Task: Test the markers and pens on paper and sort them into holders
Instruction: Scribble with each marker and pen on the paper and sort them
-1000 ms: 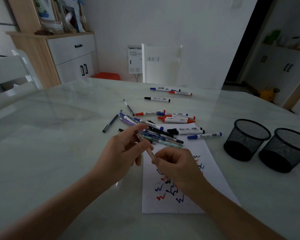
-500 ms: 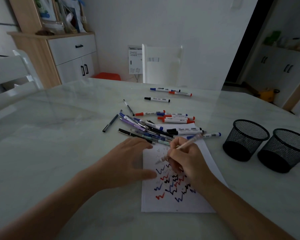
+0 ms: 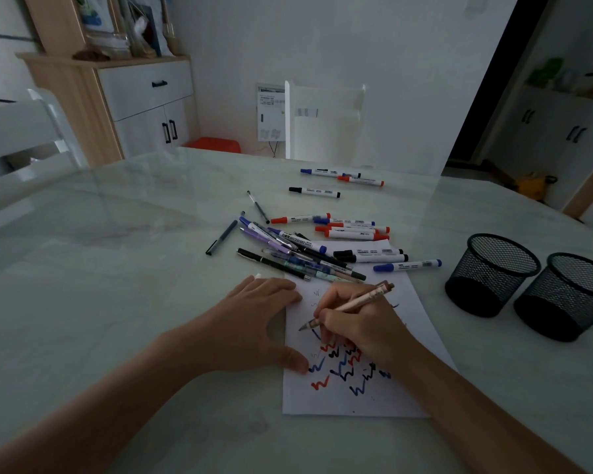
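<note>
A pen (image 3: 348, 306) is gripped in the right hand (image 3: 360, 323), tip at the paper (image 3: 363, 401), pinned by the flat, open left hand (image 3: 254, 323): testing. Next, a scribble, then a holder (image 3: 493, 273).

— How's the light?
— Dim, grey and flat; soft daylight sheens off the glossy tabletop (image 3: 124, 268) at far left.
— Sharpness?
— Centre crisp. Wide-angle bending curves the edges; faint shadows sit under the forearms.
</note>
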